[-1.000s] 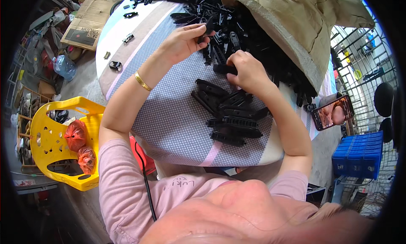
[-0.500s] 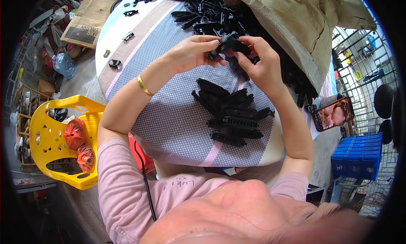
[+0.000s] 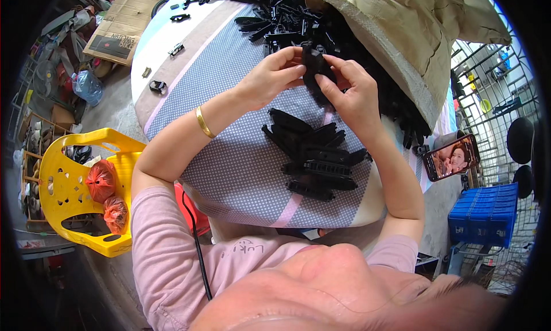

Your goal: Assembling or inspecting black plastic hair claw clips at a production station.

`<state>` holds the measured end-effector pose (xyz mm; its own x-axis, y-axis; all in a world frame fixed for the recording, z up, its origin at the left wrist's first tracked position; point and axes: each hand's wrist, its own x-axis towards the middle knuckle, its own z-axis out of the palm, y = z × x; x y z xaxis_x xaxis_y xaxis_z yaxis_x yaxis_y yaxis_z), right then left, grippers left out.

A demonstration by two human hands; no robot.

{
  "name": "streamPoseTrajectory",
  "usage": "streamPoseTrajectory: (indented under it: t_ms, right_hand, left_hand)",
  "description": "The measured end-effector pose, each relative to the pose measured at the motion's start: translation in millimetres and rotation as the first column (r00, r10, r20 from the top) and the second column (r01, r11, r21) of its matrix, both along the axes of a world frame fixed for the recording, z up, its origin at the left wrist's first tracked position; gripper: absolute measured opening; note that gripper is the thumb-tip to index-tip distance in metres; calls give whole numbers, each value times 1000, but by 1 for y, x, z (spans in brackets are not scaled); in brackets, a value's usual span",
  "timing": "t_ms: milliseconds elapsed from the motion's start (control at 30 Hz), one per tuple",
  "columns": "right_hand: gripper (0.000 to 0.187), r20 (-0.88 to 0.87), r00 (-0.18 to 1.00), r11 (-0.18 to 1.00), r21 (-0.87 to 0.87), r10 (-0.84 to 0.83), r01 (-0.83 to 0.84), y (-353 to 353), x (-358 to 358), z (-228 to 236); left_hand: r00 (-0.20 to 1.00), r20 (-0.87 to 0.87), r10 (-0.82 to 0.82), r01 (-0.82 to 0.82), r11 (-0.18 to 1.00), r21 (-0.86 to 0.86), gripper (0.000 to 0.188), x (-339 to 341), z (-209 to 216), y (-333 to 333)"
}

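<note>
Between my two hands is a black plastic part (image 3: 314, 64), raised over the far half of the table. My left hand (image 3: 281, 71) pinches its left side with thumb and fingers. From the right, my right hand (image 3: 354, 90) grips it, the thumb laid across its face. Some of the part is covered by my fingers. Just below the hands, a small stack of long black ribbed plastic parts (image 3: 318, 159) lies on the dotted cloth. Beyond the hands spreads a large heap of similar black parts (image 3: 281, 18).
Brown wrapping paper (image 3: 396, 38) covers the heap's right side. Several small loose pieces, one a black clip (image 3: 157, 86), lie on the table's left. A phone (image 3: 452, 157) stands at the right edge. A yellow chair (image 3: 63, 164) holds red bags; a blue crate (image 3: 483, 216) sits right.
The black part has turned more upright between my hands. My left hand has shifted slightly right with its grip changed. The stack on the cloth looks the same.
</note>
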<state>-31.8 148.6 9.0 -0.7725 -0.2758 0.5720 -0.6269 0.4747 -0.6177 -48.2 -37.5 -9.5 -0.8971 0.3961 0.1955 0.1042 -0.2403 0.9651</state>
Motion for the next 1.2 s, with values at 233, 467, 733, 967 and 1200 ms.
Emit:
streamPoseTrajectory:
  t_ms: [233, 467, 733, 967, 1200]
  right_hand:
    - [34, -331, 942, 969, 210, -52, 127, -4, 6, 3]
    - [45, -324, 946, 974, 217, 7, 67, -2, -7, -1]
    - [45, 213, 965, 976, 119, 153, -181, 11, -7, 9]
    - [29, 532, 759, 924, -152, 375, -350, 23, -18, 13]
    - [21, 118, 993, 871, 486, 18, -73, 47, -42, -4]
  left_hand:
    - [981, -179, 69, -107, 972, -211, 33, 5, 14, -8]
    - [937, -300, 179, -286, 888, -362, 34, 6, 17, -7]
    - [872, -458, 172, -378, 832, -407, 28, 7, 23, -7]
    - [889, -423, 177, -324, 894, -308, 29, 7, 22, -10]
    - [874, -41, -485, 314, 626, -713, 33, 10, 7, -1]
